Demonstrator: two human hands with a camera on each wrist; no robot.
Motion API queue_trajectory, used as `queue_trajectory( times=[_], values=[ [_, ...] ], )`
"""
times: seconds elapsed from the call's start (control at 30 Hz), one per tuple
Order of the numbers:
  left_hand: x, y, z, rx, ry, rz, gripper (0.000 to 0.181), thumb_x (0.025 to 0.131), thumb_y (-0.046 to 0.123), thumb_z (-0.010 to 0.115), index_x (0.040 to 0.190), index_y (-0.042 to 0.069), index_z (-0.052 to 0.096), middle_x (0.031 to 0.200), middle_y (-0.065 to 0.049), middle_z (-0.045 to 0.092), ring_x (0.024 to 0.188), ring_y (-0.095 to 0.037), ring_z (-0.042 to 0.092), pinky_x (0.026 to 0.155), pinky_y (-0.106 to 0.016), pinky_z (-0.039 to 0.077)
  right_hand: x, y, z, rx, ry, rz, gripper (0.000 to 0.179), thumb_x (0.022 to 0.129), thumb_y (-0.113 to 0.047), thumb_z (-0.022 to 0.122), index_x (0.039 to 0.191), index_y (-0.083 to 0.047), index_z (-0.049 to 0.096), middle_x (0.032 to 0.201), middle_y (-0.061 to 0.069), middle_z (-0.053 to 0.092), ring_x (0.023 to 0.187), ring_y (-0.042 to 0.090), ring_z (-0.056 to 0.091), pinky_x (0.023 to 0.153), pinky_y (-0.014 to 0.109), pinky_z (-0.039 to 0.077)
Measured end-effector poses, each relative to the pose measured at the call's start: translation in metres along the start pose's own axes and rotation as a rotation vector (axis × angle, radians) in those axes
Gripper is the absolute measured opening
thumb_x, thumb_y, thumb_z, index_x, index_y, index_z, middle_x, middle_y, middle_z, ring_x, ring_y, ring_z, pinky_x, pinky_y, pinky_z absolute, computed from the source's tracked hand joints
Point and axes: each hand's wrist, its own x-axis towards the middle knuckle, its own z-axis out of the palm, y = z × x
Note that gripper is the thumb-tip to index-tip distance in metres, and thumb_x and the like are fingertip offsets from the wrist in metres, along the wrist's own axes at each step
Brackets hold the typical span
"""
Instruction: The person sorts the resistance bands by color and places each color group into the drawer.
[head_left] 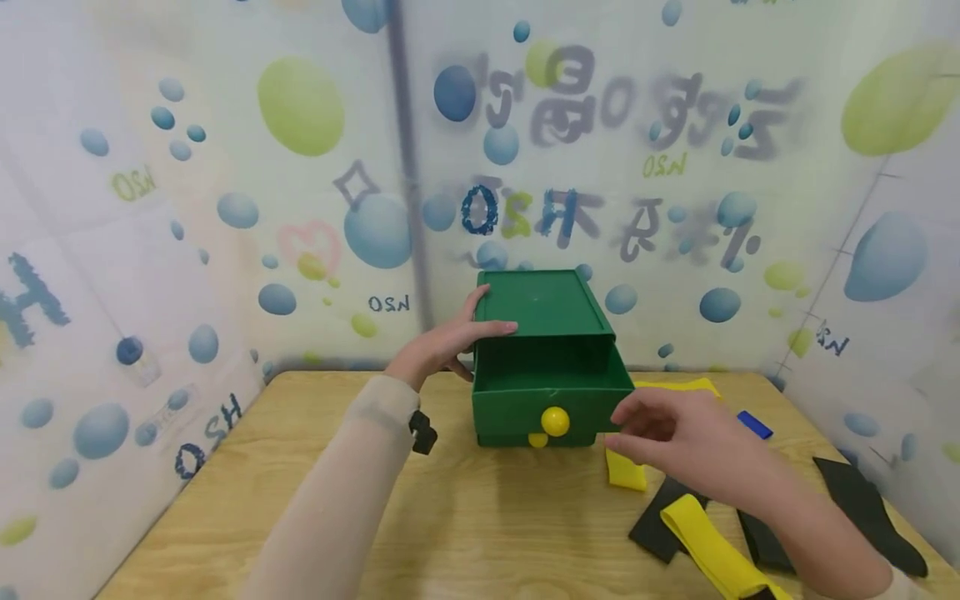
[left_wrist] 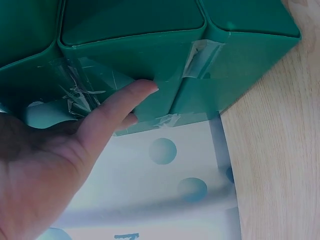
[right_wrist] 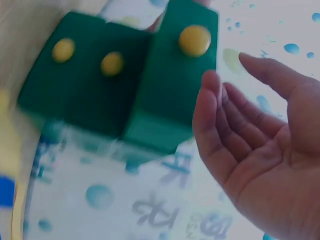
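Note:
A green drawer box with round yellow knobs stands on the table, its top drawer pulled out toward me. Against the box's upper left side rests my left hand, its thumb lying across the top near the front edge. The left wrist view shows straight fingers touching the green side wall, where clear tape is stuck. My right hand hovers by the drawer's front right corner with loosely bent fingers and nothing in them. In the right wrist view it is apart from the drawer's yellow knob.
Right of the box lie a yellow strip, another yellow strap, black cloth-like pieces, a black sock-shaped piece and a small blue piece. A patterned curtain hangs behind the wooden table.

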Motion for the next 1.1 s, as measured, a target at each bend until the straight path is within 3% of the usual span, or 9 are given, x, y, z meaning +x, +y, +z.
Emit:
queue_trajectory(
  times=[0.17,0.3,0.43,0.6,0.83,1.1],
  values=[
    [-0.001,0.000,-0.003,0.000,-0.003,-0.004,0.106,0.091,0.066,0.073,0.163,0.061,-0.004,0.181,-0.006,0.000,0.162,-0.047,0.025,0.096,-0.068,0.058,-0.002,0.035,-0.016,-0.025,-0.084,-0.051,0.025,0.102,-0.036,0.073,0.115,-0.015,0.073,0.095,-0.005,0.075,0.079,0.010,0.068,0.068,0.026,0.059],
    [-0.002,0.000,-0.004,-0.002,0.006,0.004,0.105,0.092,0.065,0.072,0.163,0.060,-0.005,0.181,-0.007,0.001,0.162,-0.046,0.026,0.096,-0.069,0.058,0.004,0.068,-0.018,0.075,-0.256,-0.115,0.020,0.105,-0.027,0.068,0.118,-0.012,0.073,0.098,0.000,0.075,0.079,0.013,0.068,0.069,0.026,0.059],
    [-0.003,0.000,-0.002,-0.004,0.007,0.009,0.104,0.092,0.065,0.071,0.163,0.060,-0.004,0.181,-0.008,0.004,0.162,-0.046,0.026,0.096,-0.070,0.058,0.010,0.102,-0.013,0.165,-0.395,-0.118,0.023,0.106,-0.020,0.067,0.123,-0.006,0.072,0.109,0.009,0.074,0.083,0.016,0.068,0.072,0.026,0.060],
    [-0.002,0.001,0.001,0.001,0.016,0.021,0.104,0.092,0.066,0.071,0.164,0.059,-0.003,0.181,-0.008,0.006,0.161,-0.046,0.028,0.095,-0.069,0.059,0.015,0.137,-0.004,0.151,-0.412,-0.101,0.023,0.104,-0.018,0.070,0.123,-0.005,0.072,0.119,0.014,0.072,0.086,0.008,0.066,0.072,0.024,0.057],
    [0.000,0.001,0.002,0.007,0.007,0.039,0.103,0.092,0.067,0.070,0.164,0.058,-0.002,0.181,-0.007,0.005,0.161,-0.045,0.029,0.094,-0.067,0.059,0.017,0.172,0.002,0.120,-0.394,-0.089,0.020,0.102,-0.015,0.071,0.120,-0.008,0.075,0.120,0.012,0.074,0.086,0.003,0.061,0.070,0.023,0.055],
    [0.002,-0.005,0.001,0.000,0.010,0.033,0.102,0.092,0.066,0.070,0.164,0.058,-0.001,0.181,-0.008,0.006,0.161,-0.046,0.029,0.094,-0.068,0.059,0.018,0.193,0.004,0.138,-0.400,-0.109,0.016,0.102,-0.011,0.070,0.116,-0.007,0.075,0.095,-0.001,0.066,0.078,0.008,0.055,0.063,0.023,0.045]
  ],
)
